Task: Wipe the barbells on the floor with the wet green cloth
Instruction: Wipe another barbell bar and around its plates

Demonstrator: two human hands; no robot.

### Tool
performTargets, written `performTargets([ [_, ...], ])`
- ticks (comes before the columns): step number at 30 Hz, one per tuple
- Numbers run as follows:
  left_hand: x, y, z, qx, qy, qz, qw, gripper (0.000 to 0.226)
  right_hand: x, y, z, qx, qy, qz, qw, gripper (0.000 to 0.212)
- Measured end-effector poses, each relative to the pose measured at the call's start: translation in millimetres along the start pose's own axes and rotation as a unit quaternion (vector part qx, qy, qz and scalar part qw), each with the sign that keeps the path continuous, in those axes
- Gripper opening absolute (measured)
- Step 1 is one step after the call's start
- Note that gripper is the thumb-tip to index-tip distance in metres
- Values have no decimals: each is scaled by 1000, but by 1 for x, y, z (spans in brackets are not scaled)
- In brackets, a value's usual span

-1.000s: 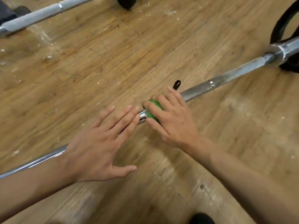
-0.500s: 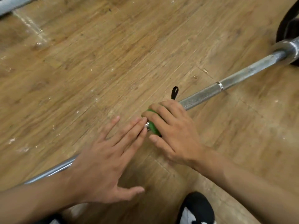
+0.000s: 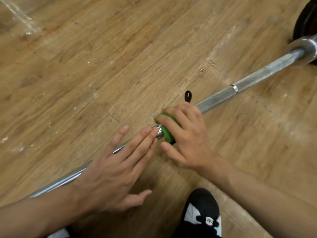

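Cloth (image 3: 167, 133) on barbell (image 3: 255, 75) in right hand (image 3: 187, 140), left hand (image 3: 109, 176) flat, maybe touching

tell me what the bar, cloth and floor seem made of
Bar: metal, probably steel; bright reflections, rough knurled stretches. Green cloth: soft matte fabric, bunched around the bar; weave unclear. Floor: wood or wood-look planks; grain, seams, whitish scuffs.

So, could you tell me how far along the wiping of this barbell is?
Roughly midway. The barbell's shiny stretch by the left hand looks done. The right hand grips the green cloth around the shaft; the left hand's straight fingers rest on it. The dull knurled stretch toward the weight plate remains.
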State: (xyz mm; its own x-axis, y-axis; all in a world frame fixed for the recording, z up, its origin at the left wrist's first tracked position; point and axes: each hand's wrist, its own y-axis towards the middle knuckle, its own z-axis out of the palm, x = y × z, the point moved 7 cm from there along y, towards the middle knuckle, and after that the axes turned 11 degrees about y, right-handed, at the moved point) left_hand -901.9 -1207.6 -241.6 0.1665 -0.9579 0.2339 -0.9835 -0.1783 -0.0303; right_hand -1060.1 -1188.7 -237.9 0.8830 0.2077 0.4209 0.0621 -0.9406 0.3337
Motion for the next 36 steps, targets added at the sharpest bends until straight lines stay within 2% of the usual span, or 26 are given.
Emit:
performTargets([
  [2, 2, 1, -1, -2, 1, 2, 1000, 102, -27, -2, -13, 15, -57, -42, 997, 66],
  [3, 3, 1, -1, -3, 3, 3, 1000, 101, -48, -4, -25, -3, -73, -28, 997, 63],
  [6, 7, 2, -1, -8, 4, 1, 1000, 100, -111, -8, -62, -84, -94, 98, 987, 60],
  [9, 11, 3, 0, -11, 7, -3, 1000, 99, -107, 1, -63, -165, -39, 198, 965, 74],
  [11, 14, 5, 1, -10, 15, -6, 1000, 98, -62, 13, -30, -146, 2, 167, 975, 75],
  [14, 20, 7, 2, -12, 13, -12, 1000, 97, 8, 14, 14, -51, 13, 48, 997, 70],
  [16, 24, 9, 2, -13, 17, -9, 1000, 97, -7, 19, 7, -1, -48, -24, 999, 68],
  [17, 27, 9, 2, -15, 19, -7, 1000, 97, -31, 20, -2, -1, -87, -34, 996, 66],
  [19, 32, 9, 2, -18, 24, -10, 1000, 96, -94, 20, -34, -48, -127, 19, 991, 62],
  [21, 37, 9, 4, -16, 25, -16, 999, 94, -149, 17, -64, -88, -153, 112, 978, 63],
  [23, 42, 11, 5, -20, 19, -18, 999, 92, -165, 17, -79, -124, -136, 182, 966, 66],
  [25, 47, 12, 6, -24, 13, -19, 999, 90, -143, 26, -70, -176, -69, 209, 960, 72],
  [27, 53, 13, 7, -27, 10, -22, 999, 88, -92, 36, -34, -168, -6, 176, 970, 76],
  [29, 57, 14, 9, -26, 10, -21, 999, 86, -34, 40, 6, -112, 29, 96, 989, 78],
  [31, 63, 14, 11, -23, 15, -26, 999, 85, -14, 44, 21, -43, 14, 2, 999, 75],
  [33, 70, 15, 13, -15, 19, -33, 999, 86, -45, 46, 8, -16, -56, -55, 997, 69],
  [34, 73, 16, 14, -10, 21, -38, 999, 88, -73, 45, -5, -33, -77, -43, 996, 67],
  [36, 78, 17, 17, 1, 24, -49, 999, 93, -137, 39, -40, -92, -101, 42, 990, 66],
])
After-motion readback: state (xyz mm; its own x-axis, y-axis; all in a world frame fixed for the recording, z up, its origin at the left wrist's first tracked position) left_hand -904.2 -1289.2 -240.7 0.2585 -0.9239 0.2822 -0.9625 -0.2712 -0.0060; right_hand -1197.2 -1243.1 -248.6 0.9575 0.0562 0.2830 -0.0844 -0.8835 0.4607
